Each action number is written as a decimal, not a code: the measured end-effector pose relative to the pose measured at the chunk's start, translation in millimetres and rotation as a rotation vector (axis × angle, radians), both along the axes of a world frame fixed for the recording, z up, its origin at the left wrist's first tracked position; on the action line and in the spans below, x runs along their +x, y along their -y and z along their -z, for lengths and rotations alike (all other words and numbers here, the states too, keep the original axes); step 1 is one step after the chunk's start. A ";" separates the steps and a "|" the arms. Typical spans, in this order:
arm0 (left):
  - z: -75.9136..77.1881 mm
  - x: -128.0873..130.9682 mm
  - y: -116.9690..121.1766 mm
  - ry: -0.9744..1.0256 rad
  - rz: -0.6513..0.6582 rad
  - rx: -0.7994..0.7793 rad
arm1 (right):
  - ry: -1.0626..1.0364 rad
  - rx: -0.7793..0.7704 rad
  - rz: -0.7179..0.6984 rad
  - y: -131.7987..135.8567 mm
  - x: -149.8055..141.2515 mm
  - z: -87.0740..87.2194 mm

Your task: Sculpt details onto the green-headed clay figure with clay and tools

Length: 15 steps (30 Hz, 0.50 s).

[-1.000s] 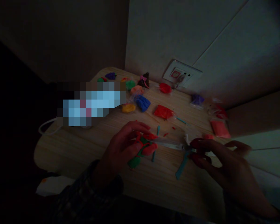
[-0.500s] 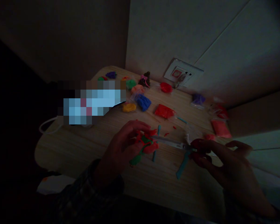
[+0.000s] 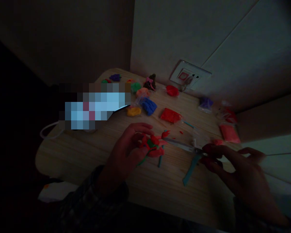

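My left hand (image 3: 129, 147) is closed round a red and green clay figure (image 3: 154, 144), which it holds above the table. In my right hand (image 3: 237, 165) are scissors (image 3: 181, 145) with red handles. Their blades point left and reach the figure's right side, beside a red clay tip (image 3: 165, 134). Whether blade and clay touch is hard to tell in the dim light. Beneath the scissors lies a flat teal tool (image 3: 190, 170). A thin blue-green stick (image 3: 160, 158) lies under the figure, and small red scraps (image 3: 181, 132) are on the table just beyond.
On the wooden table (image 3: 82, 161) lie a red clay packet (image 3: 171, 115), a blue one (image 3: 149, 106), yellow clay (image 3: 134, 111), a red dish-shaped piece (image 3: 172, 91) and a brown figure (image 3: 150, 82). A lit, blurred-out screen (image 3: 99, 106) stands left. Pink packets (image 3: 229, 133) lie right, below a wall socket (image 3: 190, 76).
The figure has turned slightly in my left hand. The scissors have shifted a little right, their blades now wider apart, and a red piece sticks out near the tips.
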<state>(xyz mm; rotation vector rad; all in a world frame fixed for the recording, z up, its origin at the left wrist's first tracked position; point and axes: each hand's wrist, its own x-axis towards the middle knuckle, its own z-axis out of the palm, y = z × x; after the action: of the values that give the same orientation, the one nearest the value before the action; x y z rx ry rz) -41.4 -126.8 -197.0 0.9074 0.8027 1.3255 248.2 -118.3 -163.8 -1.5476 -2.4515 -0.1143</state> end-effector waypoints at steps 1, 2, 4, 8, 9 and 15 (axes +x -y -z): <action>-0.6 -0.4 -0.1 -0.030 -0.006 0.000 | 0.006 -0.003 0.006 0.0 0.9 1.4; -1.2 -0.6 -0.2 -0.061 -0.011 0.002 | 0.013 -0.001 0.014 0.1 2.1 3.2; -2.3 -0.8 -0.3 -0.112 -0.029 0.023 | 0.030 0.005 0.026 0.2 4.4 7.0; -1.7 -1.1 -0.1 -0.218 -0.066 0.098 | 0.043 0.009 0.024 1.2 6.6 11.7; -1.2 -1.4 -0.1 -0.247 -0.075 0.116 | 0.042 0.003 0.026 1.5 6.5 11.6; -0.6 -2.3 0.9 -0.403 -0.102 0.169 | 0.023 0.054 0.014 2.0 5.1 4.5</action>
<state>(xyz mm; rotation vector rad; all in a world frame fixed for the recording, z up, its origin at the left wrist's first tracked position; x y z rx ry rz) -43.7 -127.8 -196.4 1.3082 1.0679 1.3322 253.3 -120.3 -168.3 -1.5490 -2.4345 -0.2004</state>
